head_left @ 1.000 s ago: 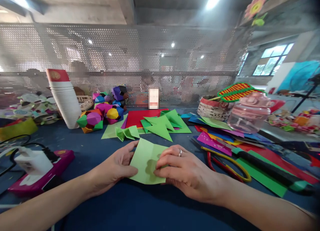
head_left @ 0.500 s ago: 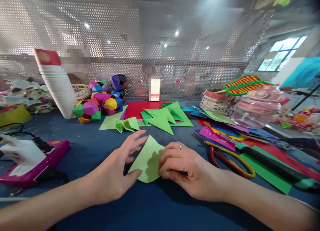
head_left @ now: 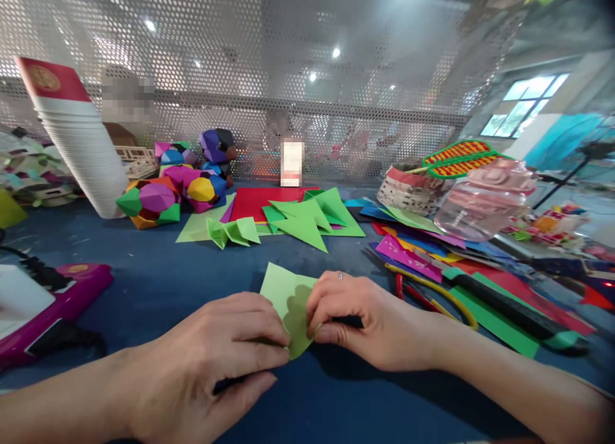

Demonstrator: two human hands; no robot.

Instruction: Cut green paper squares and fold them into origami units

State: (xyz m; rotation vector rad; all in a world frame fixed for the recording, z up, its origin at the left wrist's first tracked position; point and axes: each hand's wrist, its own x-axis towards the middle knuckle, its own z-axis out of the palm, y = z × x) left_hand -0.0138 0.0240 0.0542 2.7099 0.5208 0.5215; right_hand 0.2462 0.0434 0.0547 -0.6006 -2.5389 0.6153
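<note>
A light green sheet of paper [head_left: 288,296] is held above the dark blue table between both hands. My right hand [head_left: 355,319], with a ring on one finger, pinches the paper's right edge between thumb and fingers. My left hand [head_left: 216,361] has its fingers bent over the paper's lower left edge, the fingertips touching it, while the thumb sits lower and a little apart. The fingers hide part of the paper's left side. A shadow of the right hand falls on the sheet.
Folded green papers [head_left: 302,220] and a red sheet [head_left: 254,204] lie behind the hands. Paper balls [head_left: 156,200] and stacked cups [head_left: 81,143] stand left, near a purple power strip [head_left: 72,309]. Scissors [head_left: 432,290], a cutter [head_left: 504,306] and a bottle [head_left: 485,204] are right.
My left hand has turned over and closed on the paper's left edge; before, its fingers were spread beside it. My right hand keeps its pinch. The view has shifted slightly.
</note>
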